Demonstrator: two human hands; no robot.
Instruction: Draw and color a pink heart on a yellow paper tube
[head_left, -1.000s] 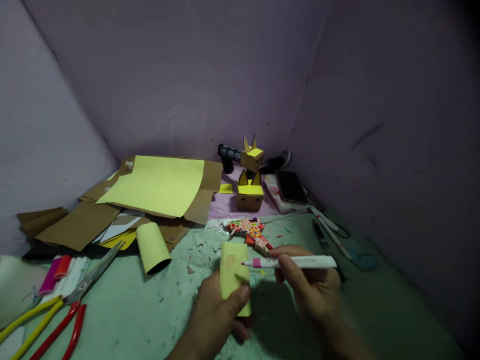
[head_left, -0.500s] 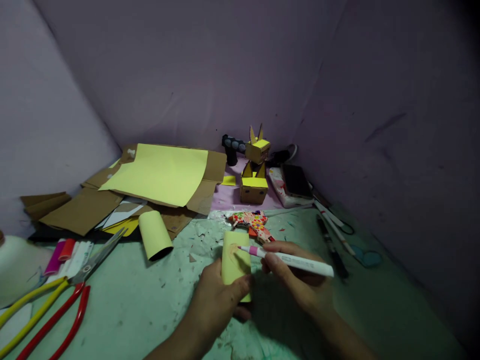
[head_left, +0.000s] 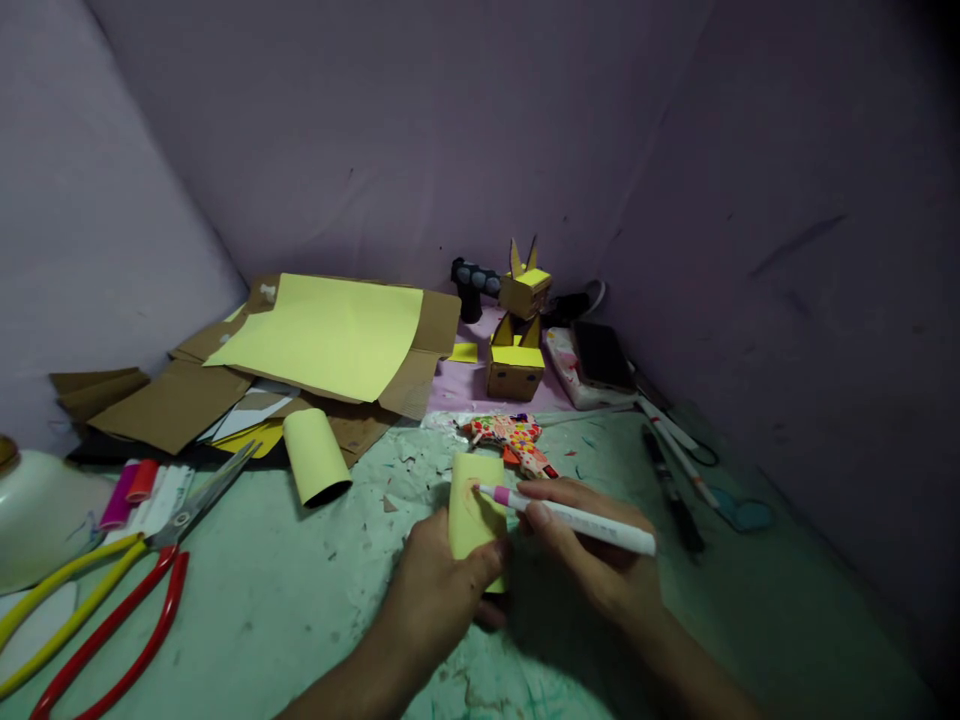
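Observation:
My left hand (head_left: 442,590) grips a small yellow paper-covered tube (head_left: 474,505) from below, thumb across its front, holding it upright over the green mat. My right hand (head_left: 581,555) pinches a white marker with a pink collar (head_left: 574,518), its tip touching the tube's upper face where a faint pink mark shows. A second yellow tube (head_left: 316,455) lies on its side to the left.
Scissors (head_left: 196,500), red- and yellow-handled pliers (head_left: 112,625) and coloured markers (head_left: 131,490) lie at the left. Cardboard sheets with yellow paper (head_left: 330,335) are piled behind. Two small cardboard box figures (head_left: 516,365), a patterned glue gun (head_left: 510,437), a phone (head_left: 600,355) and pens (head_left: 671,450) sit near the corner walls.
The marker tip has moved left from beside the tube onto its face. Both hands and the tube have shifted slightly up in the view as the camera tilted.

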